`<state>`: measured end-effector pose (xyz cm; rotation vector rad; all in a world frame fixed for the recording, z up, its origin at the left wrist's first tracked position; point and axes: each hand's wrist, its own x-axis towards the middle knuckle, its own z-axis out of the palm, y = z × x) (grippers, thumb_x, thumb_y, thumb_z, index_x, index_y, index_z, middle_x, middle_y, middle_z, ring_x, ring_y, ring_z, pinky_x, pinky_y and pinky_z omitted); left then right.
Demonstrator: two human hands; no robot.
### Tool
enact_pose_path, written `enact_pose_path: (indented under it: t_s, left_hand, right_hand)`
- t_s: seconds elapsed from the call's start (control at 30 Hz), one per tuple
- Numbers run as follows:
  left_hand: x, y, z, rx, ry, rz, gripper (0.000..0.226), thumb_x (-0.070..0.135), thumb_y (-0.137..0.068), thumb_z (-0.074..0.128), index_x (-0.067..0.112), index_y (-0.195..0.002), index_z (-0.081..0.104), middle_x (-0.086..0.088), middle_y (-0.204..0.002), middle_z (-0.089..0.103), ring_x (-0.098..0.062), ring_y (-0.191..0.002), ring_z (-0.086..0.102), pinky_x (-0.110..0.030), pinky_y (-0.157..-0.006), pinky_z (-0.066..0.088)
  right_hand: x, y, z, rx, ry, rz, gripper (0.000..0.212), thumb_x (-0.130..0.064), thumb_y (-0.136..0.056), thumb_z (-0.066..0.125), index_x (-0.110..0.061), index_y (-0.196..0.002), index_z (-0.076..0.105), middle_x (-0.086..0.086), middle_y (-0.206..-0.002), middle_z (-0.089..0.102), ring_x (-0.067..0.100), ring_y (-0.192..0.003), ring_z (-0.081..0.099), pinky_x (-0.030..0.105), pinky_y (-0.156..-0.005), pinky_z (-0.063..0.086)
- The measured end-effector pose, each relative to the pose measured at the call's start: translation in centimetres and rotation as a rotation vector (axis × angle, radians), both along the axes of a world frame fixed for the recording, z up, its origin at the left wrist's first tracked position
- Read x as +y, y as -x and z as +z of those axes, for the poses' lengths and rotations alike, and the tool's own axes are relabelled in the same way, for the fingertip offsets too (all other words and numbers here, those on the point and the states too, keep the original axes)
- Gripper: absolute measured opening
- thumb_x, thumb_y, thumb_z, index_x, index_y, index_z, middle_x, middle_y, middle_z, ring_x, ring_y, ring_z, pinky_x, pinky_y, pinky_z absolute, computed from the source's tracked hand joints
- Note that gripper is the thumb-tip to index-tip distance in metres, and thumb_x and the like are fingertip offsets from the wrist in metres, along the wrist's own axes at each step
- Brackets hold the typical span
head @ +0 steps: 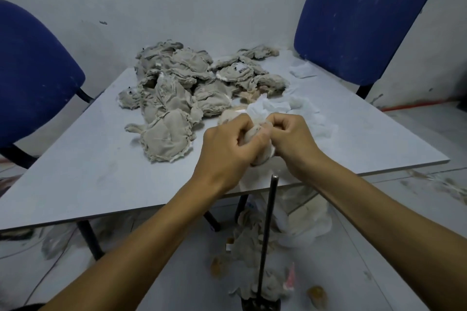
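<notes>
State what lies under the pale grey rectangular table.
Visible: black metal table legs and a heap of crumpled white cloth scraps on the floor; the pale grey tabletop covers whatever lies farther back.

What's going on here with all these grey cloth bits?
A person grips a small cloth piece in both the left hand and right hand, above the near edge of the table. Just beyond the hands lies white fluffy filling. A pile of grey cloth pieces sits farther back.
</notes>
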<state>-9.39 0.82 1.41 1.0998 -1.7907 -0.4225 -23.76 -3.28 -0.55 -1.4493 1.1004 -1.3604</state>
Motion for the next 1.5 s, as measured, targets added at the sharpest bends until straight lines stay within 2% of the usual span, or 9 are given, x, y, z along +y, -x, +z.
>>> enact_pose_path:
  t_s: [0.17,0.3,0.43,0.7,0.9,1.07,1.2,1.4,1.5]
  left_hand:
    - [-0.3,-0.4,-1.0,-0.124,-0.07,0.05,0.035,0.033,-0.081,0.074,0.01,-0.069,0.052,0.008,-0.054,0.039,-0.008,-0.053,0.035,-0.02,-0.05,0.027]
    - [-1.4,-0.1,-0.9,0.427,-0.5,-0.046,0.036,0.015,-0.08,0.075,0.02,-0.056,0.049,0.005,-0.05,0.045,-0.011,-0.045,0.039,-0.021,-0.044,0.032]
    - [-2.4,-0.8,-0.9,0.666,-0.664,-0.033,0.037,0.001,-0.076,0.073,0.019,-0.052,0.052,-0.001,-0.051,0.053,-0.016,-0.047,0.052,-0.021,-0.045,0.041]
    - [-2.5,-1.1,-1.9,0.756,-0.659,0.129,0.033,-0.012,-0.067,0.067,0.012,-0.048,0.054,-0.008,-0.051,0.055,-0.021,-0.052,0.056,-0.029,-0.053,0.047]
    - [-2.1,-1.0,-2.8,0.649,-0.631,-0.033,0.034,0.001,-0.082,0.066,0.019,-0.057,0.05,0.0,-0.051,0.052,-0.013,-0.045,0.048,-0.021,-0.043,0.038]
    - [-0.5,-1.2,-3.1,0.381,-0.513,-0.075,0.02,0.029,-0.075,0.067,0.019,-0.067,0.051,0.007,-0.054,0.048,-0.01,-0.049,0.041,-0.022,-0.048,0.033]
    - [0.2,-1.3,-3.4,0.223,-0.399,-0.061,0.029,0.029,-0.083,0.072,0.009,-0.076,0.052,0.006,-0.059,0.044,-0.011,-0.056,0.04,-0.028,-0.054,0.036]
    - [-1.1,-1.6,-3.2,0.478,-0.542,0.051,0.03,0.016,-0.084,0.073,0.019,-0.063,0.052,-0.002,-0.049,0.044,-0.018,-0.04,0.039,-0.023,-0.041,0.033]
    - [-1.6,-1.0,-3.1,0.561,-0.612,0.124,0.033,0.012,-0.08,0.072,0.021,-0.056,0.051,-0.006,-0.049,0.047,-0.017,-0.039,0.038,-0.022,-0.04,0.03]
  right_hand:
    - [-0.3,-0.4,-1.4,0.12,-0.058,-0.142,0.032,-0.011,-0.076,0.067,-0.022,-0.049,0.054,-0.004,-0.05,0.051,0.016,-0.054,0.049,0.031,-0.053,0.039]
    - [0.0,-0.6,-1.0,0.023,-0.122,-0.008,0.035,-0.01,-0.085,0.063,-0.021,-0.054,0.052,-0.006,-0.05,0.05,0.011,-0.047,0.048,0.026,-0.045,0.039]
    - [1.2,-0.6,-0.9,-0.115,-0.171,0.201,0.029,-0.003,-0.089,0.057,-0.015,-0.063,0.056,-0.002,-0.055,0.053,0.013,-0.05,0.052,0.024,-0.042,0.046]
    - [2.5,0.5,-1.4,0.318,0.021,0.312,0.015,-0.022,-0.079,0.074,-0.015,-0.086,0.063,0.01,-0.076,0.063,0.029,-0.072,0.062,0.041,-0.071,0.053]
    - [2.4,0.0,-1.9,0.459,0.154,0.025,0.025,-0.019,-0.084,0.071,-0.019,-0.065,0.057,-0.008,-0.055,0.054,0.006,-0.053,0.048,0.019,-0.053,0.038]
    - [1.7,-0.5,-1.5,0.428,0.09,-0.133,0.027,-0.016,-0.081,0.066,-0.002,-0.062,0.053,-0.002,-0.053,0.046,0.005,-0.049,0.038,0.02,-0.047,0.031]
    - [1.4,-0.8,-1.4,0.369,0.005,-0.18,0.026,-0.017,-0.075,0.066,-0.011,-0.055,0.05,-0.007,-0.049,0.042,0.004,-0.045,0.035,0.016,-0.042,0.028]
    - [1.8,0.4,-0.6,0.124,-0.168,0.248,0.025,-0.009,-0.088,0.063,-0.015,-0.063,0.06,0.002,-0.059,0.059,0.019,-0.061,0.062,0.032,-0.061,0.057]
    - [2.0,1.1,-0.6,0.269,-0.113,0.349,0.011,-0.003,-0.081,0.069,-0.01,-0.075,0.064,0.008,-0.068,0.066,0.018,-0.068,0.066,0.035,-0.074,0.055]
